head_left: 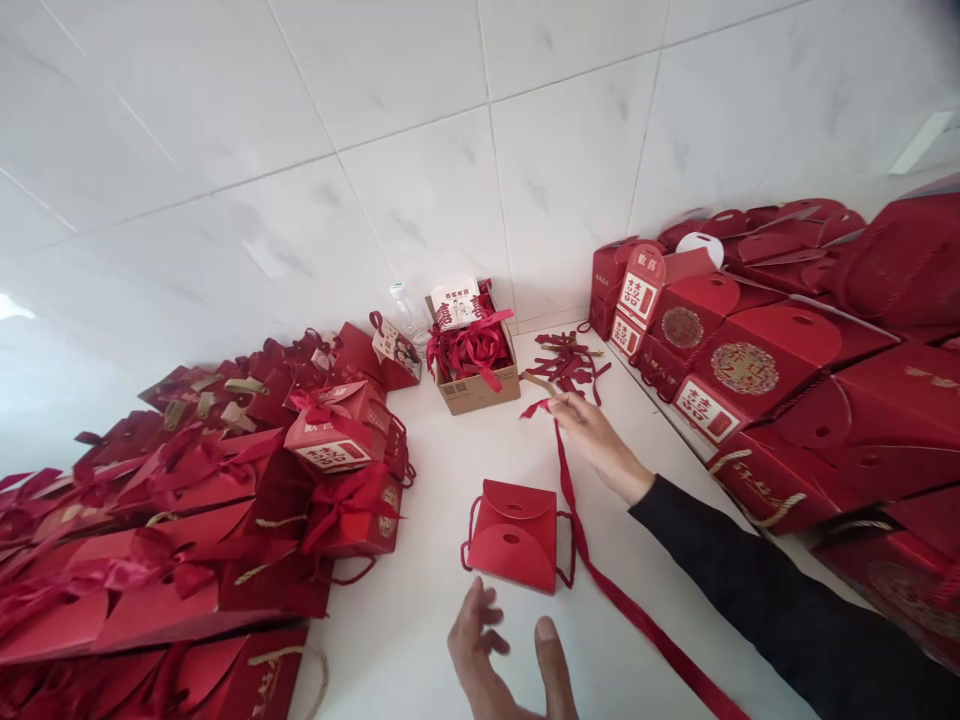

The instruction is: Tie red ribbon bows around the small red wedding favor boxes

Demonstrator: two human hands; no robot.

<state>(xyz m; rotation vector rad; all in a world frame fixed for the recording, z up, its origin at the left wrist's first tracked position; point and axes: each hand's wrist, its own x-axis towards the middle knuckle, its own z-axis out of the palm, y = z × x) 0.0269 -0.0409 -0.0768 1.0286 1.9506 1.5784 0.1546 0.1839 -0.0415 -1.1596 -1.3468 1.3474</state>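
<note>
A small red gift box (517,540) with two slotted flaps and dark red cord handles lies on the white table in front of me. My left hand (506,655) is just below its near edge, fingers and thumb spread, holding nothing. Beyond the box, my right hand (585,430) pinches a long red ribbon (600,575) near one end. From those fingers the ribbon runs down past the box's right side and off the bottom of the view. A short ribbon end pokes out to the left of the fingertips.
A cardboard carton (480,390) of red ribbons stands near the tiled wall, beside a clear plastic bottle (405,310). Short dark red strips (570,360) lie right of it. Bow-tied red boxes (187,560) crowd the left; more red boxes (757,370) are stacked on the right.
</note>
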